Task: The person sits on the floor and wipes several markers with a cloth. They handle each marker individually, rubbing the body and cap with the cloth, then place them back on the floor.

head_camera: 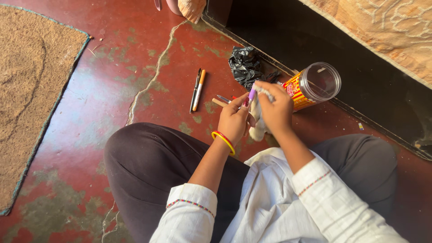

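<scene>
My left hand [234,119], with red and yellow bangles at the wrist, holds a purple pen [251,95] upright by its lower part. My right hand [275,108] presses a whitish cloth [257,118] around the pen's upper end. Both hands are above my crossed legs in dark trousers. A clear plastic jar [315,85] with a red and yellow label lies on its side just beyond my right hand, its mouth facing right.
Two pens [197,90], one black and one orange, lie on the red floor to the left. More pens [222,100] lie behind my left hand. A crumpled black plastic bag [245,65] sits beside the jar. A coir mat [27,90] is at the left, a dark ledge [360,76] at the right.
</scene>
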